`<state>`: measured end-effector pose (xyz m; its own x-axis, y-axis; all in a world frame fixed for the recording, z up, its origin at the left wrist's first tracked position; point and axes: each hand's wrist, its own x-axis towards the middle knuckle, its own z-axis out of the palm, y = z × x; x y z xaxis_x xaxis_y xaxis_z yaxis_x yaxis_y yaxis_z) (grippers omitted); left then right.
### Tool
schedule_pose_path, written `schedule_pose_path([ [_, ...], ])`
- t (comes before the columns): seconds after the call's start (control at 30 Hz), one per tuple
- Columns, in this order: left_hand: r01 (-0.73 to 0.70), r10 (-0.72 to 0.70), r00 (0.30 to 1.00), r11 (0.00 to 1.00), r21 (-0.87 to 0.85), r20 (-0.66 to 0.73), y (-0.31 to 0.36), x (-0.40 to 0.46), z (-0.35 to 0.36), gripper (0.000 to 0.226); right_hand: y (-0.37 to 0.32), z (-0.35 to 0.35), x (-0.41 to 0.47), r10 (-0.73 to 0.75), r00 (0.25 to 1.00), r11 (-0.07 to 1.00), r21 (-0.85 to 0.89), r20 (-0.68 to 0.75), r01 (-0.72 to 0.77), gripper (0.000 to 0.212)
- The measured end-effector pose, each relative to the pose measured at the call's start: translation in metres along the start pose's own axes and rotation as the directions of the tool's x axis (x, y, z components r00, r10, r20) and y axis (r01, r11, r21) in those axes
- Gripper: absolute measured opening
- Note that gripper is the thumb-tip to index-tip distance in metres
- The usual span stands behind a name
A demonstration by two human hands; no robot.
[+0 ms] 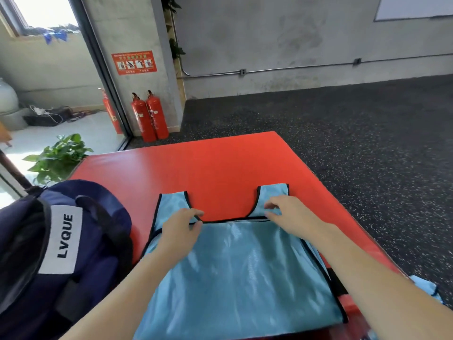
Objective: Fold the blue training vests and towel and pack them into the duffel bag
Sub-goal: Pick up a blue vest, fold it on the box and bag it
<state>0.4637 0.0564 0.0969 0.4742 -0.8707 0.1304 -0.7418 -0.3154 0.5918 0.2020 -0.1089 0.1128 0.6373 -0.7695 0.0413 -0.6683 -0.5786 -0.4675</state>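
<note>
On the red mat [220,168], at the 6 o'clock part of the view, one light blue vest [240,273] lies spread flat, its two shoulder straps pointing toward 12 o'clock and its hem toward the person, so the long axis runs from 6 to 12. A scrap of a second light blue cloth [426,288] shows at 4 o'clock, off the mat's edge; what it is cannot be told. One navy duffel bag [73,253] with a white "LVQUE" label sits at 8 o'clock, touching the mat's left side; its inside is dark and its contents cannot be made out. The left hand [181,229] pinches the vest at the base of the left strap, fingers curled on the black trim. The right hand [289,214] rests on the right strap, fingers bent onto the fabric. Two red fire extinguishers [149,116] stand at 11 o'clock, with a third [111,111] behind glass, and one potted plant [58,158] at 9 o'clock.
</note>
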Motion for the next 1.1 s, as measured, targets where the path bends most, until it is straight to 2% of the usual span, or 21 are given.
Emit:
schedule_pose_path([
  [0.07,-0.007,0.006,1.000,0.994,0.111,0.008,-0.024,-0.005,-0.015,0.028,0.003,0.000,-0.009,0.009,0.999,0.996,-0.084,0.047,-0.005,0.030],
  [0.13,0.043,-0.047,0.998,0.991,0.125,0.028,-0.045,-0.006,-0.029,0.033,0.008,-0.003,-0.016,0.059,0.996,0.988,-0.144,0.065,-0.049,0.037],
  [0.23,0.073,-0.083,0.995,0.983,0.169,0.053,-0.057,-0.010,-0.041,0.035,0.017,-0.009,-0.021,0.113,0.992,0.979,-0.178,0.063,-0.100,0.043],
  [0.3,0.074,-0.087,0.995,0.979,0.188,0.058,-0.054,-0.013,-0.045,0.036,0.023,-0.011,-0.023,0.119,0.992,0.981,-0.162,0.046,-0.110,0.039],
  [0.43,0.115,-0.127,0.990,0.977,0.179,0.060,-0.052,-0.015,-0.049,0.035,0.030,-0.013,-0.027,0.147,0.989,0.989,-0.023,0.014,-0.147,0.021],
  [0.53,0.138,-0.139,0.990,0.987,0.088,0.007,-0.054,-0.016,-0.052,0.019,0.030,-0.017,-0.030,0.165,0.986,0.983,0.077,-0.012,-0.164,0.014],
  [0.67,0.095,-0.099,0.988,0.995,-0.036,-0.116,-0.039,-0.015,-0.061,0.015,0.022,-0.031,-0.030,0.163,0.983,0.956,0.258,-0.079,-0.138,0.006],
  [0.77,0.031,-0.048,0.976,0.996,-0.081,-0.214,-0.021,-0.005,-0.074,0.013,0.017,-0.045,-0.016,0.165,0.974,0.887,0.454,-0.156,-0.077,0.007],
  [0.83,-0.011,-0.017,0.965,0.994,-0.104,-0.263,-0.012,0.009,-0.081,0.012,0.015,-0.050,-0.002,0.182,0.956,0.863,0.504,-0.231,-0.043,0.010],
  [0.93,0.008,-0.045,0.959,0.991,-0.132,-0.281,-0.013,0.032,-0.077,0.016,0.020,-0.042,0.017,0.214,0.932,0.896,0.439,-0.291,-0.068,0.010],
  [1.0,0.104,-0.134,0.968,0.984,-0.144,-0.214,-0.025,0.039,-0.064,0.021,0.029,-0.028,0.023,0.248,0.940,0.921,0.358,-0.234,-0.154,0.016],
  [1.1,0.234,-0.239,0.968,0.970,-0.068,-0.077,-0.047,0.039,-0.044,0.035,0.040,-0.012,0.024,0.303,0.947,0.935,0.225,-0.106,-0.273,0.022],
])
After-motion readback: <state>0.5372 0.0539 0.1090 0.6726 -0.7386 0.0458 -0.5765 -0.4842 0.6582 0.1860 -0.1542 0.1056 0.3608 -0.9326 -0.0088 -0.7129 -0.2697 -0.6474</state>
